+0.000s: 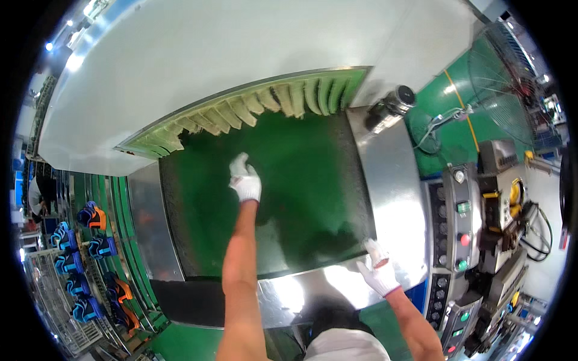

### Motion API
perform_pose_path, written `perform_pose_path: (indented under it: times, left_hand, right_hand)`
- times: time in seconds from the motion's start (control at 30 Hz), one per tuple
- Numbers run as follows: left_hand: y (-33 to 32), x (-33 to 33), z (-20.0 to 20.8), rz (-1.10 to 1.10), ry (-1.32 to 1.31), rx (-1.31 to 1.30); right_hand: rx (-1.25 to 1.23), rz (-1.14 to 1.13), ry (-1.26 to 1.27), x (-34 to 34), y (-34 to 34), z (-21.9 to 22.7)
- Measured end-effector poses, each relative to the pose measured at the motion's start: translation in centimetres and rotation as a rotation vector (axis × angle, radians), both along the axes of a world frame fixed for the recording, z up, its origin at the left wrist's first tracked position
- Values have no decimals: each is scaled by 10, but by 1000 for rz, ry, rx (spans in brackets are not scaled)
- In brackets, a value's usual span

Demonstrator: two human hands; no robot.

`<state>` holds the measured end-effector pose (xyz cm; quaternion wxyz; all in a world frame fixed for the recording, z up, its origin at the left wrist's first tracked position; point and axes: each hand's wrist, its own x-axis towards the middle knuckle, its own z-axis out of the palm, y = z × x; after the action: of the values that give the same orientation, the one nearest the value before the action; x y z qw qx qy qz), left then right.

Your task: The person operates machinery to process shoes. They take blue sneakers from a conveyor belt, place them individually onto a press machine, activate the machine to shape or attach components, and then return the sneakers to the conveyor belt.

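Both my hands wear white gloves that leave some fingertips bare. My left hand is stretched out over the green conveyor belt, pointing at the machine's mouth, with nothing visible in it and its fingers apart. Along the top of that mouth hangs a fringe of worn, pale green strips. By the belt's near right corner, above the shiny metal edge, my right hand is open, thumb and fingers spread, holding nothing. Whether either hand touches a surface I cannot tell.
A white machine hood rises beyond the belt. Blue, black and orange shoe parts sit on a rack at left. At right are a metal cylinder, a control box with buttons, and a large fan. A black pad covers the near left edge.
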<state>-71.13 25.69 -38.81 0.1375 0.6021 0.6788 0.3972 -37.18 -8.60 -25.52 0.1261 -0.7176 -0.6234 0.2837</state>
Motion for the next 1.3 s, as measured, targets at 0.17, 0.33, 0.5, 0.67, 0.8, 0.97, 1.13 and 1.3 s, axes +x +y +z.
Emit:
perform_pose_path:
  times: [0.17, 0.33, 0.5, 0.67, 0.8, 0.97, 1.13, 1.3]
  left_hand:
    - [148, -107, 14, 421, 379, -155]
    - [276, -212, -17, 220, 808, -552]
    - [296, -255, -81, 81, 1001, -761]
    - [284, -242, -99, 3, 1110, -766]
    - [238, -225, -71, -41, 1172, -708]
    - [124, -136, 16, 139, 210, -190]
    - [-62, -64, 69, -26, -152, 27]
    - [-167, -7, 113, -308, -26, -117]
  right_hand:
    - [41, 339, -135, -78, 170, -49]
    - [47, 476, -259, -140, 243, -94]
    - [81, 463, -204, -155, 256, -105]
    - [87, 438, -191, -153, 249, -111]
    - [165, 471, -270, -156, 241, -103]
    - [-3, 531, -415, -138, 219, -91]
    - [-184, 305, 49, -126, 178, -49]
    - [-70, 228, 233, -96, 85, 49]
